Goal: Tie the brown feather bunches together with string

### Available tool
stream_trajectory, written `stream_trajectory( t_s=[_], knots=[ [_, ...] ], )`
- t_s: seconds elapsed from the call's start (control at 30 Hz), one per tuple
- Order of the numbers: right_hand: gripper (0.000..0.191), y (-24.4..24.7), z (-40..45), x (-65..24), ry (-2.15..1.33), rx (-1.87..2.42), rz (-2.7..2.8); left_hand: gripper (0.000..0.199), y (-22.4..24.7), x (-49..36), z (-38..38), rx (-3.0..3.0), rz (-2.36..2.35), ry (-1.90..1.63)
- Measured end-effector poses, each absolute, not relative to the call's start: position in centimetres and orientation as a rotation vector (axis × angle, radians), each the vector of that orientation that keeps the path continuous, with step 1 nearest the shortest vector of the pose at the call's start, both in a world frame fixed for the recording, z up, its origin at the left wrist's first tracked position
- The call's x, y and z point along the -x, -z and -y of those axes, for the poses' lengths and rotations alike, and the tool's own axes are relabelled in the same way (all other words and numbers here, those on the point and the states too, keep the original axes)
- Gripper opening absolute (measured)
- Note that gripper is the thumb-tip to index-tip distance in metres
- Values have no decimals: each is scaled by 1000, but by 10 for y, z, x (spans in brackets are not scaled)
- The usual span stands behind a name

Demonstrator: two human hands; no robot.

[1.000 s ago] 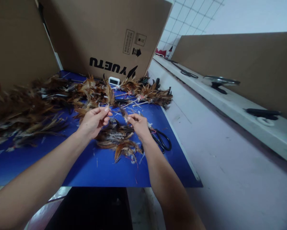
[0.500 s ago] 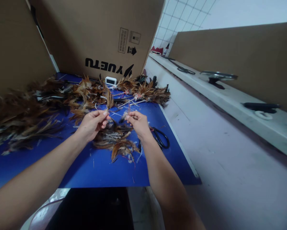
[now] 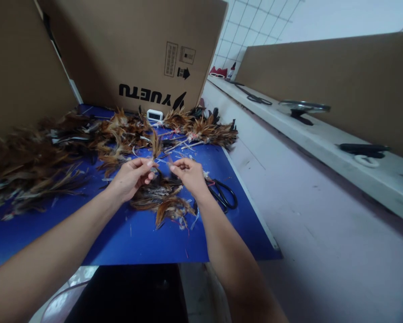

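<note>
My left hand point(image 3: 129, 178) is closed, pinching a small bunch of brown feathers point(image 3: 156, 144) by its lower end, tips pointing up. Across a narrow gap, my right hand point(image 3: 190, 176) pinches a small, blurred brownish feather point(image 3: 169, 160) between thumb and fingers. Both hands are above the blue table mat point(image 3: 147, 244). Below them lies a loose pile of brown and grey feathers point(image 3: 164, 204), partly covered by my hands. Black-handled scissors point(image 3: 228, 197) rest beside my right wrist, their blades mostly hidden.
A large heap of feathers point(image 3: 23, 166) spreads on the left. Tied feather bundles point(image 3: 208, 130) and a small white digital display point(image 3: 154, 115) stand along the back, before a cardboard box point(image 3: 134, 45). On the right, a ledge point(image 3: 309, 130) carries scissors and other items.
My right hand has moved slightly left, bringing its feather closer to my left hand. The bunch in my left hand has shifted a little to the right.
</note>
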State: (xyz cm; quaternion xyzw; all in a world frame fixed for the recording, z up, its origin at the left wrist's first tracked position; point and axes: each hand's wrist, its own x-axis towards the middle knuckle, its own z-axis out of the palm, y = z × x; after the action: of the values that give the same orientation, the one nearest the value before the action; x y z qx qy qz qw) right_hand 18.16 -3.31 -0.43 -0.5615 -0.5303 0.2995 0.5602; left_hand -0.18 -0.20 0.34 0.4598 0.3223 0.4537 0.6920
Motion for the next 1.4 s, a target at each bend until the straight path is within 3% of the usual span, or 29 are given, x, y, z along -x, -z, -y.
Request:
stream_trajectory(
  t_s=[0.47, 0.9, 1.23, 1.4],
  knots=[
    [26, -4, 43, -169, -1128, 1134, 1155, 30, 8, -7, 6, -985, -644, -919],
    [20, -10, 39, -182, -850, 1085, 898, 30, 6, -2, 6, -1046, -710, -908],
    [21, -20, 50, -168, -1042, 883, 967, 31, 1, -2, 11, -1016, -668, -848],
    [17, -12, 48, -167, -924, 914, 1043, 29, -3, -3, 11, -978, -624, -825]
  ],
)
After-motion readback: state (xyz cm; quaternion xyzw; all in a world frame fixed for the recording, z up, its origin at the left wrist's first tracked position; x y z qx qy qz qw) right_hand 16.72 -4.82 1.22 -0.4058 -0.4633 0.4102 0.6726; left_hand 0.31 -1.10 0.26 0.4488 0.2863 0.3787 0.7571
